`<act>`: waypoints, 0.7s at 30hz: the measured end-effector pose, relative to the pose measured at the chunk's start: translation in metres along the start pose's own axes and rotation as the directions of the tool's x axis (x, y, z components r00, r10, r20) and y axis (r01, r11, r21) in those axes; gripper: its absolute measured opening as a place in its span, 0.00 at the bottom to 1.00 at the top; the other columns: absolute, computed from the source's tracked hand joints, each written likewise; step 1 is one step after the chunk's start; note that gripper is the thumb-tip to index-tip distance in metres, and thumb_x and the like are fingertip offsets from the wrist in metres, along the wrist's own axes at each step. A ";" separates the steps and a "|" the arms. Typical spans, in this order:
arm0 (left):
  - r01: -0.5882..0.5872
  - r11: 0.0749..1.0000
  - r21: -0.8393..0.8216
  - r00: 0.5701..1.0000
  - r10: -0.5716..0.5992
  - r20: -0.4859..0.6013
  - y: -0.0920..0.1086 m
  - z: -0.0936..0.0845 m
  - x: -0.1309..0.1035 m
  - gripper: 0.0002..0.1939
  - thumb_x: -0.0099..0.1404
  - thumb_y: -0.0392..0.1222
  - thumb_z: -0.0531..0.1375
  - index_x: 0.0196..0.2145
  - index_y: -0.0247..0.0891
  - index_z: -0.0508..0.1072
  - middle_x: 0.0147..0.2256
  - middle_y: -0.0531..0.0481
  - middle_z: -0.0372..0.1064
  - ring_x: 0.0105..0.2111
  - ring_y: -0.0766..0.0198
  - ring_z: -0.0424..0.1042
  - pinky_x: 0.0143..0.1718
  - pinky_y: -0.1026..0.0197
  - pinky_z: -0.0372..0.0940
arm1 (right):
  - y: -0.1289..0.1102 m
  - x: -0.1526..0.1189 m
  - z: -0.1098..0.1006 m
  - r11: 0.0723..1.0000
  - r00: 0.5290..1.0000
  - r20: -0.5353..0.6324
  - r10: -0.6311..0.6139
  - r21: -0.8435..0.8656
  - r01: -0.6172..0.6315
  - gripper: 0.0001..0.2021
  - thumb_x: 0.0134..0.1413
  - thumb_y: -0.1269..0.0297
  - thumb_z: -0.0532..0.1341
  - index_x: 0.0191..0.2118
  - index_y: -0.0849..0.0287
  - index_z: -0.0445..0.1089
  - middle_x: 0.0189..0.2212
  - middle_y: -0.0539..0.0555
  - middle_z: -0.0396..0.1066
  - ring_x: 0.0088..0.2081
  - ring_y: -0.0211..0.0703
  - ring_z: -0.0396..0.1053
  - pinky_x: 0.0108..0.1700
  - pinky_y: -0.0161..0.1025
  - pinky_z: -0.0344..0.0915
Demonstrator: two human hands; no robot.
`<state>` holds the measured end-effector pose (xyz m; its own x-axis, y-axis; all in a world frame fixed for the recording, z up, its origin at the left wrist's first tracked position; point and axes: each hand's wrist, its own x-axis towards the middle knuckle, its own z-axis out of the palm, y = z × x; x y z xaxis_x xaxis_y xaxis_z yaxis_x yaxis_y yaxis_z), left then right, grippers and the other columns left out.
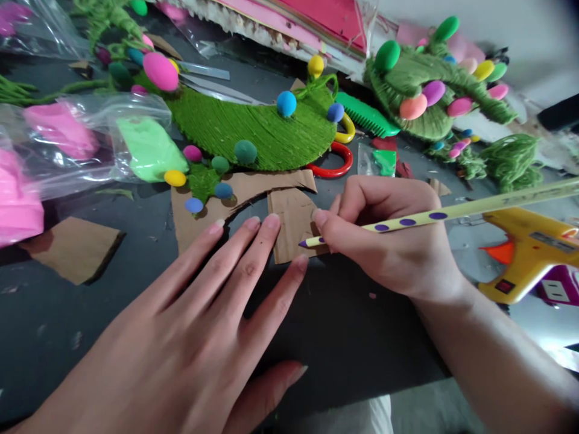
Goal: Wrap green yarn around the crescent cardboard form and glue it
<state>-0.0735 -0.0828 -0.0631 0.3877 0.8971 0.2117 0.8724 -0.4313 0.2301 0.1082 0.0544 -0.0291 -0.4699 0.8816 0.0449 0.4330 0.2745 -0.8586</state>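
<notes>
A small cut piece of cardboard (pixel 292 220) lies on the dark table, with faint pencil lines on it. My left hand (pixel 217 313) is spread flat, its fingertips resting at the left and lower edges of that piece. Pinched in my right hand (pixel 389 235) is a pale yellow pencil (pixel 474 208) with purple dots, its purple tip at the cardboard's lower right part. Behind sits a larger cardboard scrap (pixel 199 223) with a curved cut. A green yarn-wrapped crescent (pixel 244 129) with coloured balls lies beyond, partly over scissors with a red handle (pixel 340 161).
A yellow glue gun (pixel 525 253) lies at the right. Plastic bags with pink and green clay (pixel 147 147) and a cardboard offcut (pixel 75 247) are at the left. At the back are a green comb (pixel 366 114), a yarn-wrapped shape (pixel 411 90) and loose green yarn (pixel 513 160).
</notes>
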 end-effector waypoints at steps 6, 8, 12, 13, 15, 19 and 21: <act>-0.004 1.000 -0.003 1.000 0.004 -0.001 -0.001 -0.001 0.000 0.43 0.65 0.66 0.55 0.69 0.38 0.56 0.73 0.39 0.40 0.70 0.41 0.48 0.71 0.37 0.44 | -0.004 0.001 -0.002 0.990 0.999 -0.025 0.024 0.143 -0.020 0.12 0.55 0.64 0.68 0.24 0.59 0.69 0.19 0.48 0.71 0.20 0.33 0.65 0.20 0.33 0.60; -0.002 1.000 -0.004 1.000 0.002 -0.009 -0.001 -0.001 0.001 0.43 0.65 0.66 0.55 0.70 0.38 0.55 0.73 0.39 0.39 0.70 0.42 0.49 0.71 0.38 0.44 | -0.006 0.000 -0.002 0.983 0.998 0.031 0.058 0.172 -0.063 0.09 0.54 0.62 0.70 0.28 0.59 0.72 0.22 0.49 0.74 0.21 0.34 0.68 0.21 0.33 0.62; 0.003 1.000 0.000 1.000 -0.003 -0.003 0.000 0.000 0.002 0.43 0.65 0.66 0.54 0.70 0.40 0.54 0.73 0.41 0.39 0.70 0.42 0.48 0.71 0.38 0.43 | -0.006 -0.001 0.001 0.995 0.995 0.067 0.078 0.050 -0.081 0.11 0.49 0.68 0.72 0.24 0.59 0.69 0.24 0.50 0.74 0.22 0.34 0.67 0.20 0.32 0.58; 0.005 1.000 0.000 1.000 -0.005 -0.002 0.000 0.000 0.002 0.43 0.65 0.66 0.54 0.70 0.40 0.55 0.73 0.41 0.39 0.70 0.42 0.48 0.71 0.37 0.43 | -0.005 -0.002 0.002 0.998 0.997 0.051 0.055 0.027 -0.056 0.12 0.49 0.69 0.71 0.23 0.59 0.68 0.24 0.50 0.74 0.23 0.34 0.66 0.21 0.32 0.57; 0.003 1.000 -0.006 1.000 -0.003 0.000 -0.001 0.000 0.002 0.42 0.66 0.66 0.55 0.70 0.39 0.55 0.73 0.41 0.39 0.70 0.41 0.48 0.72 0.38 0.42 | -0.003 -0.003 0.004 1.000 0.999 0.035 0.006 0.011 -0.007 0.13 0.51 0.69 0.70 0.22 0.59 0.66 0.23 0.49 0.73 0.22 0.33 0.63 0.21 0.32 0.56; 0.001 1.000 -0.025 1.000 -0.001 -0.002 0.000 -0.001 0.002 0.42 0.66 0.65 0.55 0.69 0.39 0.56 0.73 0.42 0.40 0.70 0.41 0.49 0.72 0.39 0.41 | 0.000 -0.003 0.007 1.000 0.999 0.032 -0.006 0.015 0.005 0.16 0.52 0.65 0.70 0.20 0.59 0.65 0.18 0.47 0.67 0.20 0.30 0.55 0.18 0.32 0.51; 0.009 0.999 -0.031 1.000 -0.009 -0.012 0.001 -0.002 0.002 0.42 0.66 0.65 0.55 0.69 0.39 0.57 0.73 0.43 0.41 0.70 0.40 0.50 0.72 0.39 0.41 | 0.000 -0.003 0.007 1.000 1.000 0.026 -0.002 0.010 0.002 0.16 0.51 0.65 0.71 0.20 0.59 0.65 0.17 0.46 0.65 0.19 0.30 0.54 0.18 0.33 0.50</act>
<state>-0.0728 -0.0818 -0.0610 0.3760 0.9000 0.2205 0.8663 -0.4259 0.2609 0.1044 0.0490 -0.0333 -0.4910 0.8705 0.0332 0.4242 0.2723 -0.8637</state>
